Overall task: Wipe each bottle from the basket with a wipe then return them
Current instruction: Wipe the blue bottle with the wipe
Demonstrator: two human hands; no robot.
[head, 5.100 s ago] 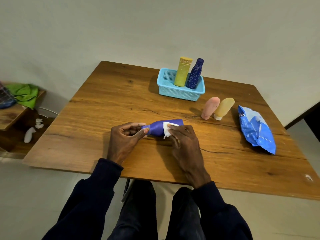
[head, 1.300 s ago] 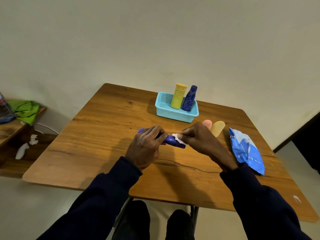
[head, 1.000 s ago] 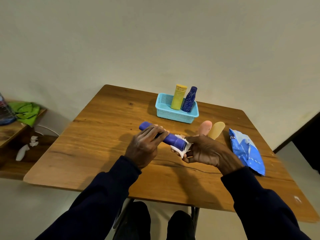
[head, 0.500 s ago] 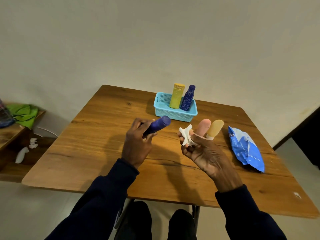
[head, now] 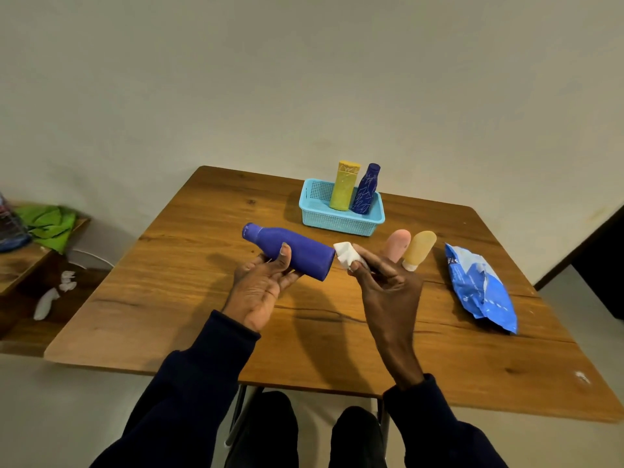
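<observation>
Above table (head: 189,298), purple bottle (head: 297,255) now sideways, wipe (head: 346,254) beside

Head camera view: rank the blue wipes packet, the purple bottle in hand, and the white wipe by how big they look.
1. Blue wipes packet
2. Purple bottle, though it is held nearer the camera, so unsure
3. White wipe, clearly smallest

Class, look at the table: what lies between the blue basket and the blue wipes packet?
In the head view, two bottles lie between the basket and the wipes packet: a pink bottle and a yellow bottle, side by side.
</observation>
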